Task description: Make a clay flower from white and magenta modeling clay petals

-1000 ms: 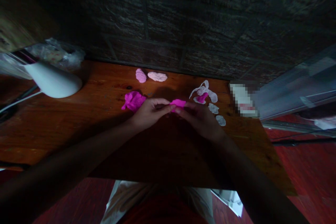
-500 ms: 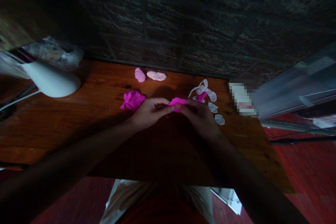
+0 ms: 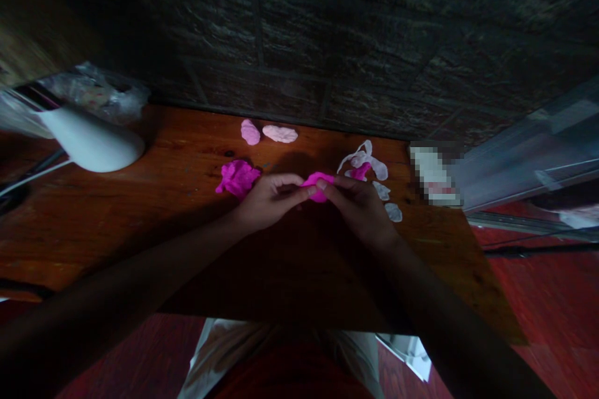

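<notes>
A flattened piece of bright pink modelling clay (image 3: 319,190) is pinched between both hands above the table. My left hand (image 3: 271,198) grips its left side between thumb and fingers. On the other side, my right hand (image 3: 358,202) has its thumb pressed on the clay's face, with the fingers partly hidden behind. Beside my left hand lies a larger crumpled lump of the same pink clay (image 3: 238,178). Thin whitish pieces (image 3: 378,168), one with a bit of pink on it, lie past my right hand. Two flat whitish pieces (image 3: 394,212) are nearer to me.
Against the dark brick wall (image 3: 290,43), a pink lump (image 3: 250,132) and a paler pink lump (image 3: 279,133) rest on the wooden table (image 3: 178,156). A white lamp-like object (image 3: 96,137) and clear plastic wrapping (image 3: 116,96) occupy the left. A blurred-out pack (image 3: 433,174) is at right.
My right thumb has shifted over the clay's upper face, and the clay has turned so that more of its flat, rounded shape shows. My left hand has barely moved.
</notes>
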A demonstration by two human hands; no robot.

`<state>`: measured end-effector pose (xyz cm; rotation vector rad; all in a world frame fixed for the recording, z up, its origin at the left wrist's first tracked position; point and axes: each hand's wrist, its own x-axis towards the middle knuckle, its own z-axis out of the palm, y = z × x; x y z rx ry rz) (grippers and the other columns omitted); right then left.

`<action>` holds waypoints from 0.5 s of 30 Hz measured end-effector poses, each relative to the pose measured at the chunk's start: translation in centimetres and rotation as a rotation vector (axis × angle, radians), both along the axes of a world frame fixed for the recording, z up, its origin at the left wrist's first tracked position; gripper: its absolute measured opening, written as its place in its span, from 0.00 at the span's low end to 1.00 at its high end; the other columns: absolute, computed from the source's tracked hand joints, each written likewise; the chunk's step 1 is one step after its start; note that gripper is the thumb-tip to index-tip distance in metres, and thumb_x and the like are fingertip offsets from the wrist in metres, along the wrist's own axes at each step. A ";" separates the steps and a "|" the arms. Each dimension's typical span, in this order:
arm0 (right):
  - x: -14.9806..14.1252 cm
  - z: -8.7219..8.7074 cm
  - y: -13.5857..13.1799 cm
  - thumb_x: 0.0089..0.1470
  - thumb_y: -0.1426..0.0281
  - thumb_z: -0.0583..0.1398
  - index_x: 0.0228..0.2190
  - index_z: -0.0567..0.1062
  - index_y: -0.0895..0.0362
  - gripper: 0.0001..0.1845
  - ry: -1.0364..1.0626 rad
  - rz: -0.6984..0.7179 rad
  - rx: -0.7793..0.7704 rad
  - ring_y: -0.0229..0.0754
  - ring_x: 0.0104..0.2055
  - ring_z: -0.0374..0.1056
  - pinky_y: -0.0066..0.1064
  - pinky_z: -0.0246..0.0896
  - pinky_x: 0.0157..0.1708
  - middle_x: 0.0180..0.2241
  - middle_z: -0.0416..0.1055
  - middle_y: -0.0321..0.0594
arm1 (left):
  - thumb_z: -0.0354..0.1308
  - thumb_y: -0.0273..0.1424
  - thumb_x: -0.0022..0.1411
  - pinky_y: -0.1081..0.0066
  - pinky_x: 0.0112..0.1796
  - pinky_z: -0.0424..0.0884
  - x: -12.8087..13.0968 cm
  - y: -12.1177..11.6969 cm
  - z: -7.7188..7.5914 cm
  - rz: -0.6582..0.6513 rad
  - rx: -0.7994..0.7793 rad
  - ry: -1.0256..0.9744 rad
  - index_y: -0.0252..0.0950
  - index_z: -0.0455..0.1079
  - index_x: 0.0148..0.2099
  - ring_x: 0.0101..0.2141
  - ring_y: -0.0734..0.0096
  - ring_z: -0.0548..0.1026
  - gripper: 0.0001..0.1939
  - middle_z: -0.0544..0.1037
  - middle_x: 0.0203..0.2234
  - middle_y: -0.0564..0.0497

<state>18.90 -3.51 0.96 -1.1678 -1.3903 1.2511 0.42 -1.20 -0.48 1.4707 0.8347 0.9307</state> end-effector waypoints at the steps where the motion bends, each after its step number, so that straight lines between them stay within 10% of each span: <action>1: 0.0 0.1 0.0 0.50 0.53 0.69 0.36 0.84 0.52 0.17 0.009 -0.002 0.000 0.42 0.39 0.76 0.34 0.70 0.44 0.34 0.82 0.36 | 0.64 0.34 0.61 0.74 0.32 0.71 0.0 0.0 0.0 0.004 0.005 0.000 0.33 0.77 0.35 0.29 0.75 0.73 0.08 0.79 0.29 0.52; 15: -0.2 0.2 -0.1 0.49 0.56 0.70 0.36 0.84 0.51 0.15 0.054 -0.100 0.024 0.44 0.41 0.78 0.37 0.73 0.44 0.35 0.83 0.37 | 0.68 0.38 0.57 0.74 0.30 0.73 0.4 -0.3 0.4 0.089 -0.033 -0.070 0.33 0.78 0.36 0.28 0.74 0.75 0.12 0.81 0.30 0.51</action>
